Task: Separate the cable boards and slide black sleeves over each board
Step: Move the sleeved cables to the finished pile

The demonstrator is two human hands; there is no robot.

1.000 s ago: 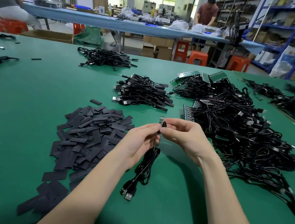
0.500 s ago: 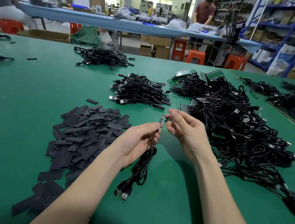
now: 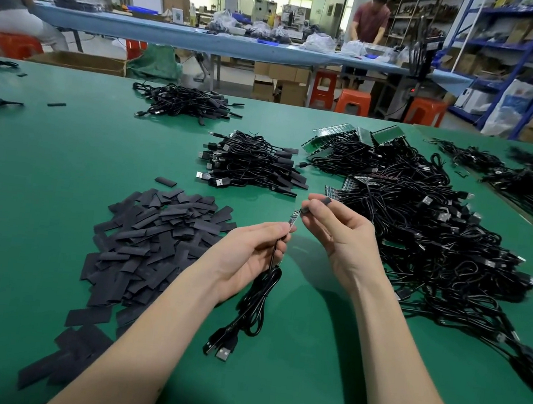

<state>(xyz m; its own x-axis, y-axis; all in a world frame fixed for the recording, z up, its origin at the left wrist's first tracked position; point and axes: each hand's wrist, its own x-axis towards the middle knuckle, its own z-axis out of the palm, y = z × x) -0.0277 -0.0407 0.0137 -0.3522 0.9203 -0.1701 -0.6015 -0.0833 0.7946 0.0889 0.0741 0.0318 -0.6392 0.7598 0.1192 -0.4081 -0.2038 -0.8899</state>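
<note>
So both hands are up over the green worktop (image 3: 45, 176), close together but not touching. The left hand (image 3: 246, 252) is pinching a small cable board (image 3: 293, 219) near its base, board tip pointing up and away, and the bundled black USB cable (image 3: 253, 303) hangs down from it with the plugs (image 3: 220, 349) lying on the worktop. The right hand (image 3: 341, 233) has a black sleeve (image 3: 305, 210) pinched between thumb and finger right at the tip of the board, looks like it's just meeting the end, can't tell if it's actually on yet. A second dark sleeve (image 3: 326, 201) sits between the fingers a bit higher up. Big loose pile of flat black sleeves (image 3: 154, 239) sits to the left of the hands, a tangled heap of cables with green boards (image 3: 421, 226) to the right, and a smaller stack of sleeved cables (image 3: 253, 163) straight ahead. Another cable pile (image 3: 186, 103) is further back on the left.
</note>
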